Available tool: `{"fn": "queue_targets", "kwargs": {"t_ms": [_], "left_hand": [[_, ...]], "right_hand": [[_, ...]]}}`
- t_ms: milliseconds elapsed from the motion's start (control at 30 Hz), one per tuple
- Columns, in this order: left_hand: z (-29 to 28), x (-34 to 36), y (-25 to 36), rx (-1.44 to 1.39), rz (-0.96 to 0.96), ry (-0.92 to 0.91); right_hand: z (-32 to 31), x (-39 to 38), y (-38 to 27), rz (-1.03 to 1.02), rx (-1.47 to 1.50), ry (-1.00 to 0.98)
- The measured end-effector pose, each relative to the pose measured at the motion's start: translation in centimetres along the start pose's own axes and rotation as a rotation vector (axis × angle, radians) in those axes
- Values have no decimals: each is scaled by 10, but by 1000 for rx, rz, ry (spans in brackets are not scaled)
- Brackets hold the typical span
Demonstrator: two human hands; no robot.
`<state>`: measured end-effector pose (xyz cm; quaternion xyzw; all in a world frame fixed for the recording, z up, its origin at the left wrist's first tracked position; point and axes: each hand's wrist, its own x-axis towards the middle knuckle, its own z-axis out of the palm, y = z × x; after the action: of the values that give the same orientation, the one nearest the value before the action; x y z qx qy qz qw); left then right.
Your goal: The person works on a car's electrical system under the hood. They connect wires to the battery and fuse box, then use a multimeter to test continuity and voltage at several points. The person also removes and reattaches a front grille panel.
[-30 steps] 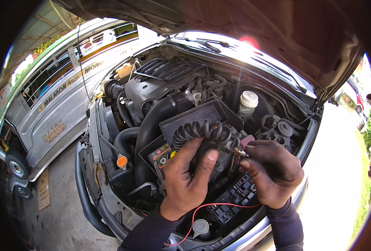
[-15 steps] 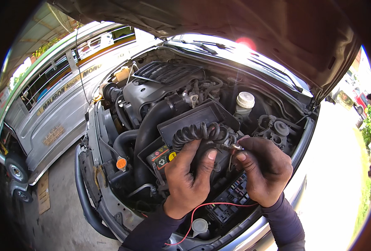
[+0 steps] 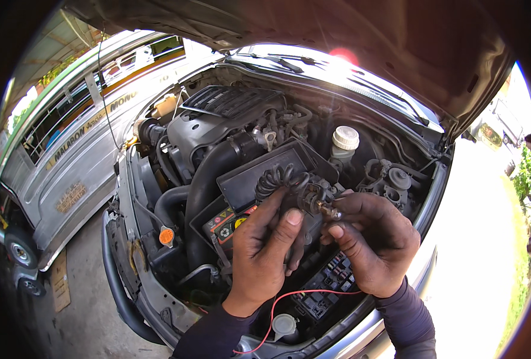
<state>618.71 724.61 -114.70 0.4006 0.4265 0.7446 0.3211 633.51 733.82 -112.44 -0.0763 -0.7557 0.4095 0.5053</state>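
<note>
Here, small metal probe (image 3: 327, 209) pinched between both hands.

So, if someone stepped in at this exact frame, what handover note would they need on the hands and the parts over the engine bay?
Left hand: raised over the engine bay, fingers on the black coiled cord.
Right hand: pinching a small metal-tipped part at the cord's end.
Things: the cord hangs above the air box and battery; a red wire runs below the wrists, past the open fuse box.
Done: hood up, fuse box uncovered, cord and tip in hand.
Left: the tip touches nothing in the bay; what it is for cannot be told from this view.
</note>
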Motion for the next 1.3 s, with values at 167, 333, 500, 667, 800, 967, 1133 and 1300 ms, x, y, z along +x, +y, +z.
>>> {"fn": "queue_targets", "kwargs": {"t_ms": [167,333,500,667,800,967,1133,1300], "left_hand": [[0,-2,8,-38,-133,-29],[7,-7,19,-65,-203,-9],[8,-11,18,28,-52,79],[1,-10,5,119,174,95],[-1,-8,-6,171,284,105],[1,-7,-10,129,347,128],[-9,-4,-9,120,319,43],[-6,10,-8,-95,315,26]], "right_hand": [[2,1,0,43,65,11],[1,1,-1,124,169,62],[0,3,-3,192,232,80],[2,1,-4,177,246,52],[-1,-2,-3,134,271,64],[-11,-2,-2,58,244,-8],[-6,3,-1,85,224,-2],[1,7,9,301,14,-228]]}}
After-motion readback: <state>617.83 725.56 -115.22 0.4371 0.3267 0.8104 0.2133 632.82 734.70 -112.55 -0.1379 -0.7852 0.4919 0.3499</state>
